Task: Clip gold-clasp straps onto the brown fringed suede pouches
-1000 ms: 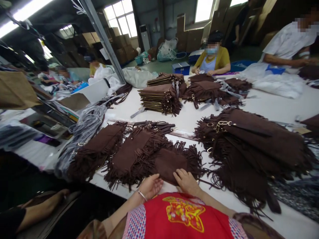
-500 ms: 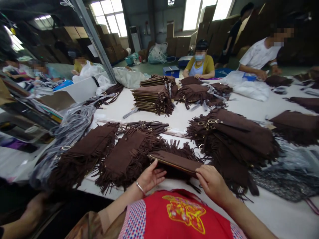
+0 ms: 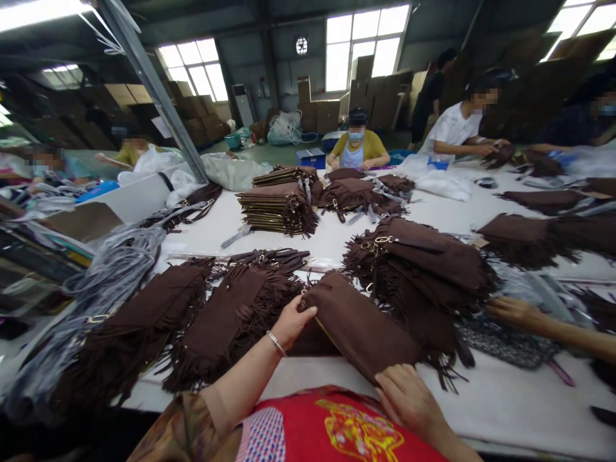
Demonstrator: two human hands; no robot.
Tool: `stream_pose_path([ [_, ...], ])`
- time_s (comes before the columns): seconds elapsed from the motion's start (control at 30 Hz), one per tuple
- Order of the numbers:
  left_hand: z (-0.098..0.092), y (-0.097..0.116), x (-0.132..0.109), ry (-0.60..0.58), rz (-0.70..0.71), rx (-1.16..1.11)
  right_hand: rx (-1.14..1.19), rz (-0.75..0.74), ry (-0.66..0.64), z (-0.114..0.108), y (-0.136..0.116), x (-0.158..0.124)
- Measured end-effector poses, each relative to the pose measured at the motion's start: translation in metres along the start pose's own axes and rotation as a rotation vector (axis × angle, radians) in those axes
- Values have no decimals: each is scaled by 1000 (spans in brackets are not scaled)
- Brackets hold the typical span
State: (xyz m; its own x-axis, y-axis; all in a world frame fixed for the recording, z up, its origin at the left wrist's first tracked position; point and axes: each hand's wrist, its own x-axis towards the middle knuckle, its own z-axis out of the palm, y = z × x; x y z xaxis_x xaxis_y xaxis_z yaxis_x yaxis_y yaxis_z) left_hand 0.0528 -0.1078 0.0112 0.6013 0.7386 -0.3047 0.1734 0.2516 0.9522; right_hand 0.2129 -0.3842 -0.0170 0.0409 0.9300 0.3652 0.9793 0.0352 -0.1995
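A brown suede fringed bag (image 3: 366,324) is held flat, slanting from upper left to lower right above the white table (image 3: 505,398). My left hand (image 3: 291,324) grips its upper left corner beside a gold ring. At the bag's lower right corner my right hand (image 3: 409,398) has its fingers closed on the edge. Under and beside the bag lie rows of the same fringed bags (image 3: 226,321).
A heap of fringed bags (image 3: 423,263) lies right of the held one, with neat stacks (image 3: 274,205) further back. Grey straps (image 3: 110,269) hang at the left. A co-worker's hand (image 3: 514,311) reaches in from the right. Other people sit at the far side.
The bag has been lifted off the pile, turned from edge-on to face-up and swung toward the right. My right hand moved down and nearer to me. A co-worker's hand came in at right.
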Motion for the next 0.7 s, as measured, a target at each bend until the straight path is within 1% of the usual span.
stream_pose_path([
  [0.07,-9,-25,1,61,-27,301,52,7,-135,28,-1,-10],
  [0.13,-19,-48,-2,73,-84,424,109,32,-222,46,-3,-11],
  [0.2,-28,-61,-7,50,-122,472,123,84,-232,53,-5,0],
  [0.27,-35,-65,-12,24,-131,524,75,139,-185,53,-7,22],
  [0.33,-40,-60,-15,9,-130,568,4,152,-138,56,-9,49],
  [0.4,-45,-53,-16,-1,-128,600,-58,148,-110,66,-9,73],
  [0.47,-51,-45,-13,-21,-131,630,-100,141,-84,84,-7,91],
  [0.53,-59,-36,-4,-48,-112,650,-110,106,-50,108,2,100],
  [0.6,-71,-22,14,-65,-53,660,-93,28,-21,134,16,102],
  [0.63,-77,-13,28,-62,-13,663,-85,-16,-1,147,24,101],
  [0.7,-93,9,64,-40,77,703,-88,-84,69,171,39,97],
])
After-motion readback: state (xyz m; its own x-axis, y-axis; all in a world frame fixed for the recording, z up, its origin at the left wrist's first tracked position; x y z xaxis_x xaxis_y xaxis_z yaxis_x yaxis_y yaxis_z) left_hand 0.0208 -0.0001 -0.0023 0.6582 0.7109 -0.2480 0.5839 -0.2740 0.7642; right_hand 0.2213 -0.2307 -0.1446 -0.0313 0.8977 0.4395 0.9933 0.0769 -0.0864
